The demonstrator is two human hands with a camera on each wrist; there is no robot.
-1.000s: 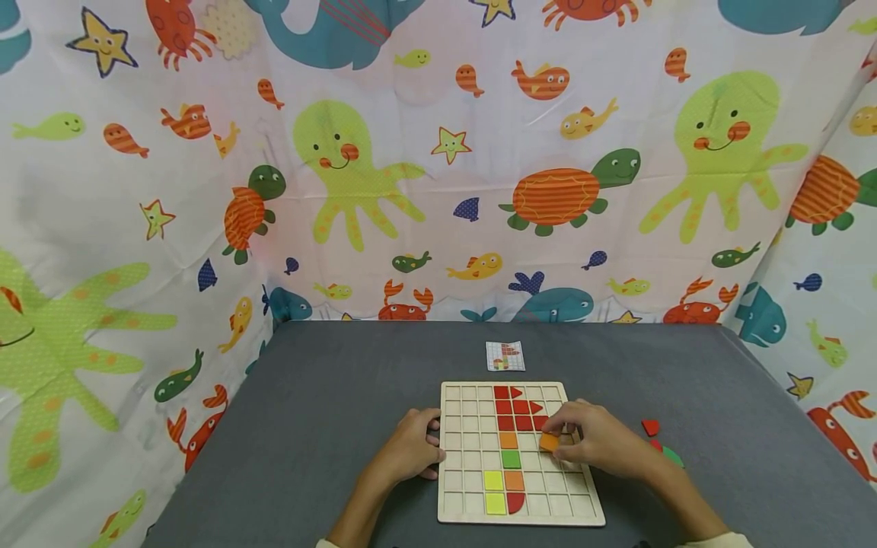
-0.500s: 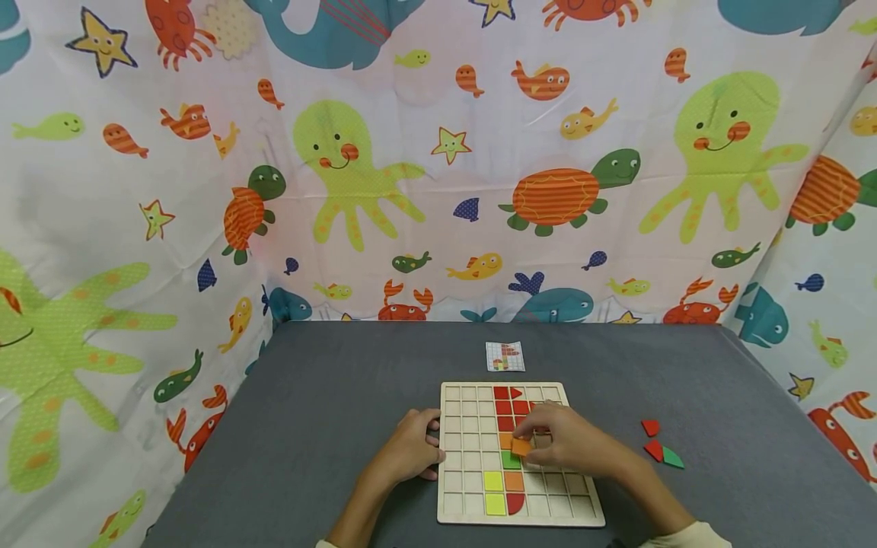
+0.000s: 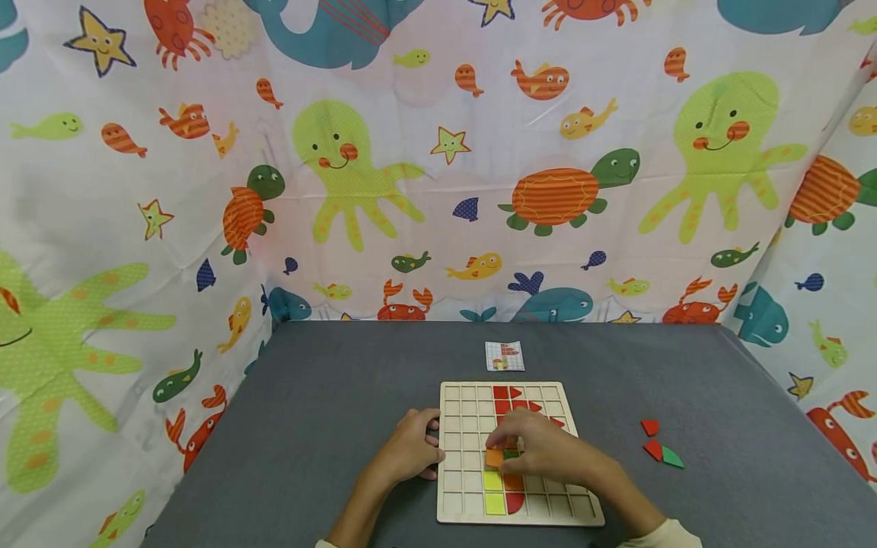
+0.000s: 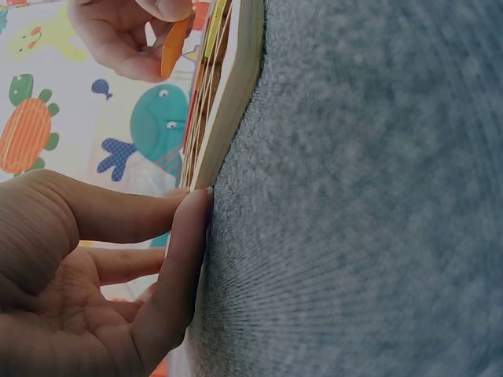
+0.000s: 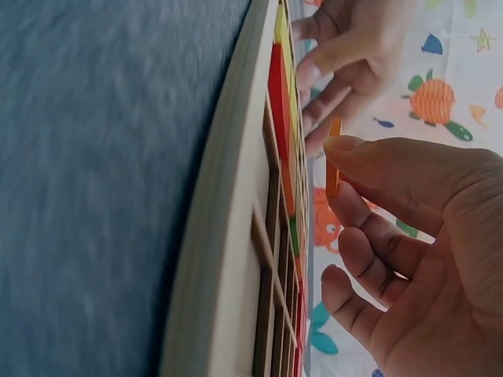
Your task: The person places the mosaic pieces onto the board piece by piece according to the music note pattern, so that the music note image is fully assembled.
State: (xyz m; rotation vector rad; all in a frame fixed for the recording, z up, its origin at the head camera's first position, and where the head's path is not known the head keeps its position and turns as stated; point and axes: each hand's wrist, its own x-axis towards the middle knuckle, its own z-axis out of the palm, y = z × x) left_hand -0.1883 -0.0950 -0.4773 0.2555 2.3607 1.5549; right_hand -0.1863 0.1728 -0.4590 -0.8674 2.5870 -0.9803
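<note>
A pale wooden grid board [image 3: 454,502] lies on the table, with red, orange, green and yellow tiles set in its cells. My left hand [image 3: 412,449] holds the board's left edge; in the left wrist view its thumb and finger come together at the edge. My right hand [image 3: 551,449] is over the middle of the board and pinches an orange square tile [image 3: 494,459] between thumb and fingers. In the right wrist view that orange tile [image 5: 334,169] stands on edge, apart from the board. The right hand hides part of the tile pattern beneath it.
Right of the board lie a red tile [image 3: 650,428], another red tile [image 3: 654,450] and a green tile [image 3: 673,457]. A small printed pattern card [image 3: 504,356] lies behind the board. A sea-animal cloth [image 3: 411,175] hangs around the grey table [image 3: 356,380].
My right hand has moved left across the board with the orange tile, from its right side to above the yellow tiles. The left hand has stayed at the board's edge.
</note>
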